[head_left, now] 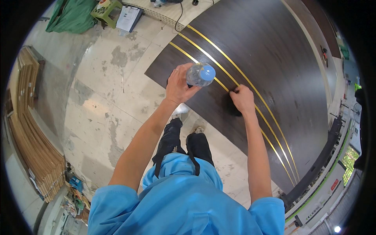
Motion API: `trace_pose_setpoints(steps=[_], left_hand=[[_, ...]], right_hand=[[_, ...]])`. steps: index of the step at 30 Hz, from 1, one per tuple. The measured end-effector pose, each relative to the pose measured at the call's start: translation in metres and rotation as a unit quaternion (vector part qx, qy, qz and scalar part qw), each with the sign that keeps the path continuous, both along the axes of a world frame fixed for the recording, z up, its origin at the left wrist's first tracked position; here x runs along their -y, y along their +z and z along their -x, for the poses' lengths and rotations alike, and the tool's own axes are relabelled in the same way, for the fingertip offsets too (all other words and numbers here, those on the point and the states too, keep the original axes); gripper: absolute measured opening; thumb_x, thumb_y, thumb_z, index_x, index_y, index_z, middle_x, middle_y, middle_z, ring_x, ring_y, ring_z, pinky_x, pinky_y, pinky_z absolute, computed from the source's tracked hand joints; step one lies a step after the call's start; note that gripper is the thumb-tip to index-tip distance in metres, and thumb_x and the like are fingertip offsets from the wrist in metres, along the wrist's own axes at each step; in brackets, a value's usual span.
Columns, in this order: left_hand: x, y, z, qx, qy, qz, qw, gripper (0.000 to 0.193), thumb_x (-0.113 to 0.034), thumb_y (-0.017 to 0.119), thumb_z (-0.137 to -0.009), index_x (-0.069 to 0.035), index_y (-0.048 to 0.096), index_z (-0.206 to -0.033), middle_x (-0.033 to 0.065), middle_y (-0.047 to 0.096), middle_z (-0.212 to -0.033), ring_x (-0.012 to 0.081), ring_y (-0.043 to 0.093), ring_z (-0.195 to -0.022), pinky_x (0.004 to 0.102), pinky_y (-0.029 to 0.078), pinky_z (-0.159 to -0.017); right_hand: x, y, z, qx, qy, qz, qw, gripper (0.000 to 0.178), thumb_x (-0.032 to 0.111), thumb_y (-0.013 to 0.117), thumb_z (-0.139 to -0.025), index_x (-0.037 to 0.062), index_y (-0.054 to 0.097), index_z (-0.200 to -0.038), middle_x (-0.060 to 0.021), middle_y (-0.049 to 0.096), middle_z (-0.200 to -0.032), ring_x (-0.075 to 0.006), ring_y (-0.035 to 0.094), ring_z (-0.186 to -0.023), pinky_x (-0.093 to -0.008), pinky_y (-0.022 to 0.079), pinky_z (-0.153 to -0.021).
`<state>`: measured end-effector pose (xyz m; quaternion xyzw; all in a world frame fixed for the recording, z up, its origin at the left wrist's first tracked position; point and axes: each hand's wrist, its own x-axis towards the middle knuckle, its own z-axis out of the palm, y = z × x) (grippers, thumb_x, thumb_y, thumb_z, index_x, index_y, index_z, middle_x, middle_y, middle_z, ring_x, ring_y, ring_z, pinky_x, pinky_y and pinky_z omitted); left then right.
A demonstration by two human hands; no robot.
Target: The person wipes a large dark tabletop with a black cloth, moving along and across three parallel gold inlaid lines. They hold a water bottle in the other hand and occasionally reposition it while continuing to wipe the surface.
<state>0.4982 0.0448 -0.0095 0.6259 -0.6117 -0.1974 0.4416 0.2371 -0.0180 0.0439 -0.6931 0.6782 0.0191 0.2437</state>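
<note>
My left hand (180,84) is wrapped round a clear plastic bottle (196,75) with a light blue cap, held above the near left part of a dark wood-grain panel (274,58). Three thin gold strips (226,70) run along the panel in gentle curves. On the panel, beside the nearest strip, my right hand (243,98) is closed on a black, cloth-like wad (232,105). Its shape is partly lost in shadow and under the fingers.
Stacked brown boards (33,133) stand at the left. At the far left are a green cover (72,15), a small green stool (107,13) and a clipboard (129,18). A long machine (325,196) borders the right. Red-handled pliers (324,55) lie beyond the panel.
</note>
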Motion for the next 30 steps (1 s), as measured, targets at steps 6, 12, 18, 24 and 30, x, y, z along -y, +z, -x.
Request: trace_pose_setpoints(steps=[6, 12, 18, 24, 30], left_hand=[[-0.002, 0.002, 0.001, -0.021, 0.001, -0.011, 1.0, 0.071, -0.032, 0.093, -0.076, -0.013, 0.06, -0.136, 0.0114, 0.069, -0.131, 0.0372, 0.066, -0.12, 0.0473, 0.054, -0.102], [-0.002, 0.004, -0.002, -0.035, -0.026, -0.012, 0.999, 0.076, -0.025, 0.091, -0.073, -0.015, 0.054, -0.139, 0.0088, 0.068, -0.132, 0.0379, 0.064, -0.122, 0.049, 0.05, -0.106], [-0.001, 0.002, -0.002, -0.031, -0.028, 0.011, 0.999, 0.076, -0.024, 0.09, -0.073, -0.015, 0.053, -0.138, 0.0079, 0.068, -0.132, 0.0377, 0.064, -0.121, 0.0487, 0.05, -0.106], [-0.001, 0.002, -0.002, -0.039, -0.027, 0.02, 0.999, 0.074, -0.022, 0.089, -0.073, -0.015, 0.054, -0.137, 0.0079, 0.068, -0.133, 0.0382, 0.064, -0.122, 0.0492, 0.049, -0.107], [-0.001, 0.004, -0.004, -0.06, -0.009, 0.012, 0.998, 0.071, -0.021, 0.089, -0.073, -0.013, 0.057, -0.135, 0.009, 0.068, -0.132, 0.0379, 0.063, -0.123, 0.0493, 0.049, -0.107]], right_hand=[[-0.002, -0.004, 0.0, 0.067, -0.046, -0.039, 0.996, 0.032, 0.02, 0.073, -0.081, -0.005, 0.078, -0.102, -0.031, 0.076, -0.105, -0.0466, 0.073, -0.106, -0.0499, 0.057, -0.097], [-0.005, -0.016, 0.001, -0.013, -0.076, -0.012, 0.997, 0.033, 0.022, 0.079, -0.081, -0.0032, 0.077, -0.102, -0.029, 0.077, -0.1, -0.0416, 0.076, -0.1, -0.046, 0.058, -0.09], [-0.012, -0.005, 0.009, 0.009, -0.093, -0.029, 0.995, 0.033, 0.021, 0.079, -0.079, -0.0027, 0.077, -0.101, -0.0272, 0.077, -0.097, -0.0399, 0.077, -0.096, -0.0453, 0.058, -0.086], [-0.004, -0.013, -0.002, 0.049, -0.104, -0.015, 0.993, 0.031, 0.021, 0.079, -0.079, -0.0028, 0.077, -0.099, -0.0273, 0.077, -0.095, -0.04, 0.076, -0.094, -0.0451, 0.058, -0.087], [-0.014, -0.007, 0.013, -0.03, -0.132, -0.021, 0.991, 0.029, 0.022, 0.078, -0.08, -0.0021, 0.077, -0.097, -0.026, 0.076, -0.088, -0.0393, 0.077, -0.086, -0.0453, 0.058, -0.079]])
